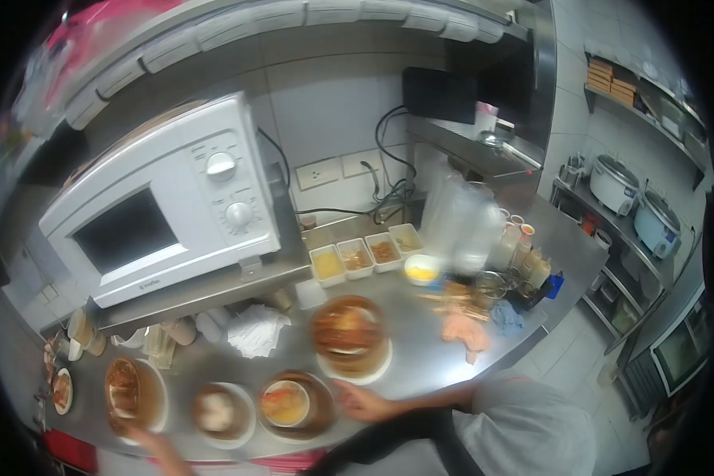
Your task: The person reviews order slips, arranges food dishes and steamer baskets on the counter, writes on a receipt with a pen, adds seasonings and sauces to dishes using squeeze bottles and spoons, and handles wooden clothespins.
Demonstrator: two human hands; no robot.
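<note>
- We are seeing a white boxy microwave standing on a grey steel shelf.
- We are finding four rectangular white tubs lining up to its right.
- We are viewing a round brown bowl sitting on a round white plate, before the tubs.

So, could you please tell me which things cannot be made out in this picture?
All in the head view:
- Left hand: blurred, so touching the brown bowl or not is unclear.
- Left forearm: cut off by the bottom edge.
- Food in the bowl beyond the right hand: blurred.
- Print around the microwave's dials: too small.
- White papers overhead: writing too small.
</note>
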